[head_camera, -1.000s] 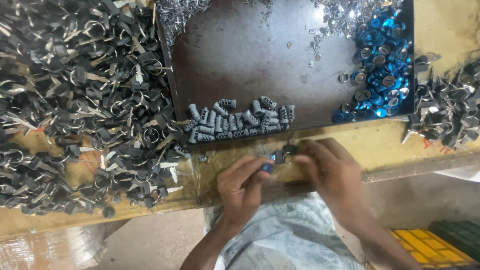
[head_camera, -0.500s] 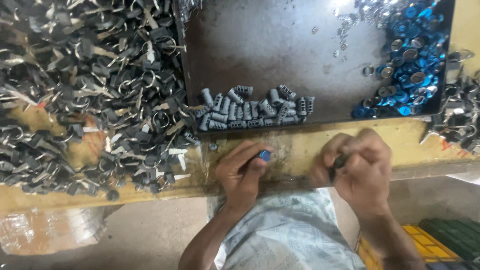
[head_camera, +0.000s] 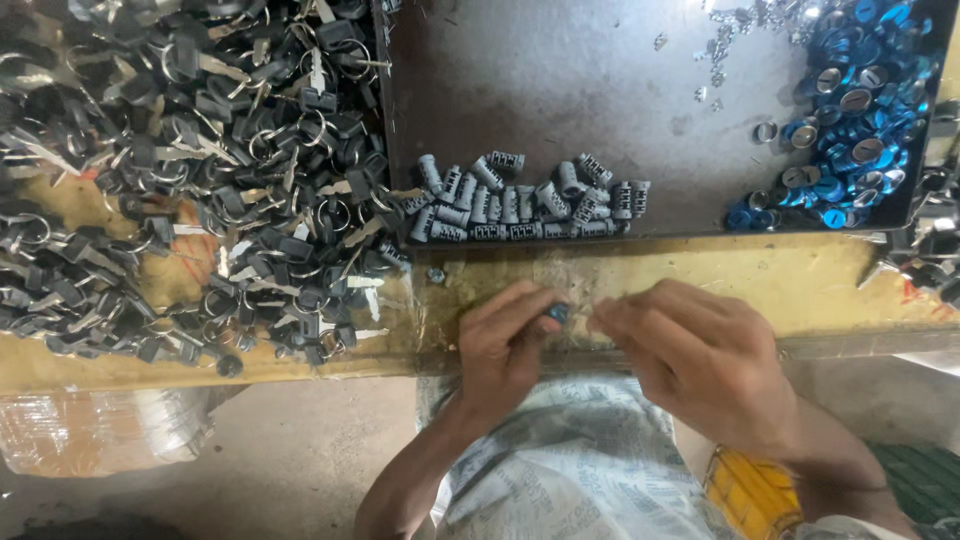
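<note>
A small blue-capped metal cylinder is pinched at the fingertips of the left hand, just above the yellow table edge. Only its blue end shows; the rest is hidden. The right hand reaches toward it, fingertips just beside it.

Left hand: palm down, fingers curled, thumb and forefinger tips pinched together at its right side. Forearm runs down-left toward the near edge. Right hand: back of hand up, fingers bunched and pointing left, tips just beside the left hand's pinch. Right forearm exits lower right.
</note>
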